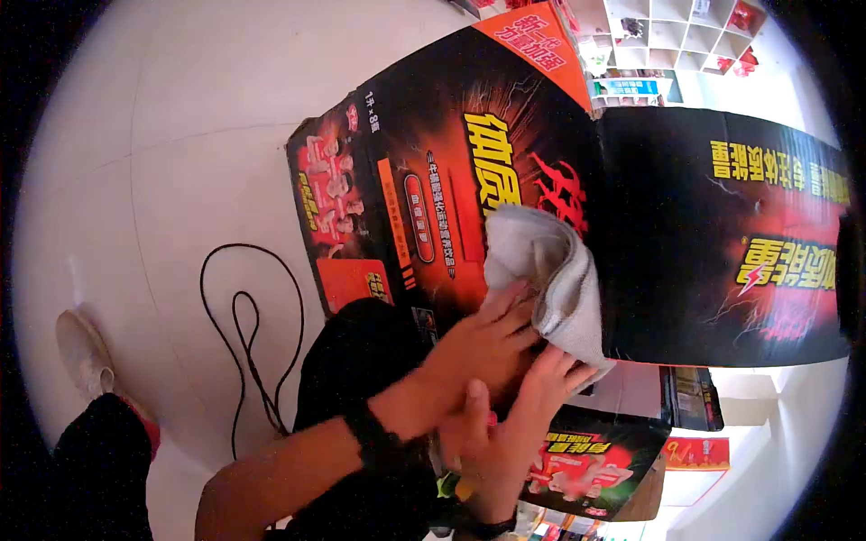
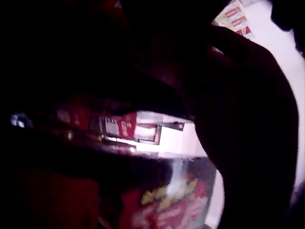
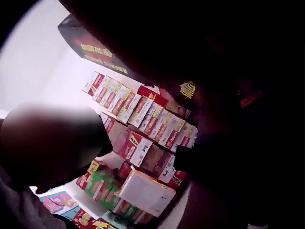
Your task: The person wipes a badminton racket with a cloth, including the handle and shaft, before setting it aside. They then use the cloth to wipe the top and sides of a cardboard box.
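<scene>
A crumpled light grey cloth (image 1: 577, 311) lies against the front of a large black and red printed box (image 1: 433, 171). My left hand (image 1: 474, 356) grips the cloth's lower left part, its fingertips partly inside the fold. Just below and to the right, my right hand (image 1: 528, 406) holds the lower edge, thumb apart from the fingers. The hands are close together, and the cloth covers part of the yellow lettering. Both wrist views are very dark, and neither shows the fingers clearly on the cloth.
A box flap (image 1: 722, 234) sticks out to the right. A black cable (image 1: 253, 343) loops across the pale floor (image 1: 180, 180), near a shoe (image 1: 86, 352). White shelves (image 1: 681, 36) stand behind. In the right wrist view are stacked cartons (image 3: 147, 119) and part of a person (image 3: 52, 143).
</scene>
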Demonstrator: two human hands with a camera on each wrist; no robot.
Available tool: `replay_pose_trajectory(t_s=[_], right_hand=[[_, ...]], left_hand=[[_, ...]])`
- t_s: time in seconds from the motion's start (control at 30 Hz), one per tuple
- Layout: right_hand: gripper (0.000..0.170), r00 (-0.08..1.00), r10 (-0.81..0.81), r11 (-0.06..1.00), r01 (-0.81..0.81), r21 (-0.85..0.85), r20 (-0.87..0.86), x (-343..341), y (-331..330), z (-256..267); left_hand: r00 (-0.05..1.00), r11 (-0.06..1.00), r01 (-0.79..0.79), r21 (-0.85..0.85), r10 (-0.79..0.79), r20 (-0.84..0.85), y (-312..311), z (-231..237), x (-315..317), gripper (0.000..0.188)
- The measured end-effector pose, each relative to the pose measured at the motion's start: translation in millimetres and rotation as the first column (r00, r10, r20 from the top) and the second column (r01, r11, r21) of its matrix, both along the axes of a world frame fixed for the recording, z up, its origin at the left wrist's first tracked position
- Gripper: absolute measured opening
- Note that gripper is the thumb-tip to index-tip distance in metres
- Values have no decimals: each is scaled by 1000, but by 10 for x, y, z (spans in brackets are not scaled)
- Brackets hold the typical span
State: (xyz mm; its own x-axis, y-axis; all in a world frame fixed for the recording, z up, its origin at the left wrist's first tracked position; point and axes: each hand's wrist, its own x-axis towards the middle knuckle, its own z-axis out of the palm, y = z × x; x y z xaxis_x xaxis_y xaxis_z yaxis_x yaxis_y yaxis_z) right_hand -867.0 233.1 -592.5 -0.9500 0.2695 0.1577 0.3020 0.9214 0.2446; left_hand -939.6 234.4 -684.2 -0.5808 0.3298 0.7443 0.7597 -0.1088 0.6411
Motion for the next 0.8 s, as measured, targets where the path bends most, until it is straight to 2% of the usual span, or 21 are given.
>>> replay_pose_trajectory(t_s=[0.03, 0.07, 0.17, 0.2, 0.23, 0.3, 0.33, 0.43, 0.53, 0.63, 0.67, 0.8], right_hand=[[75, 1000, -6, 1000, 6, 10, -18, -49, -33, -54], [75, 998, -53, 998, 54, 37, -13, -75, -68, -96], [74, 988, -72, 997, 66, -47, -138, -203, -177, -252], [74, 988, -79, 995, 71, -63, -134, -264, -204, -266], [74, 988, -54, 996, 44, -73, -145, -330, -201, -285], [73, 986, -3, 995, -13, -94, -168, -494, -170, -336], [73, 976, 60, 995, -77, -71, -209, -590, -153, -354], [72, 939, 163, 977, -196, -85, -302, -923, -143, -336], [73, 896, 250, 958, -283, -39, -367, -1250, -175, -336], [72, 840, 354, 924, -383, 12, -411, -1558, -153, -351], [72, 824, 390, 910, -413, 35, -411, -1647, -142, -353], [69, 735, 547, 824, -557, 103, -401, -1973, -75, -337]], left_hand=[[999, 1000, 1, -30, -2, -47, 33, -46, -105, 40], [984, 994, -102, 34, 106, -146, 48, -54, -223, 36], [960, 996, -83, -31, 71, -269, -98, -112, -503, 32], [955, 993, -116, -12, 108, -276, -89, -132, -576, 31], [949, 989, -149, 7, 145, -280, -80, -152, -647, 30], [951, 991, -130, -13, 121, -284, -106, -184, -837, 31], [955, 993, -112, 37, 118, -271, -155, -181, -951, 35], [934, 993, -110, -30, 93, -346, -289, -121, -1357, 39], [889, 964, -234, 124, 264, -375, -203, -166, -1674, 44], [904, 948, -272, 169, 311, -294, -205, -180, -1851, 48], [875, 945, -324, 45, 317, -366, -257, -168, -1899, 52], [894, 941, -337, 24, 328, -303, -407, -291, -1799, 52]])
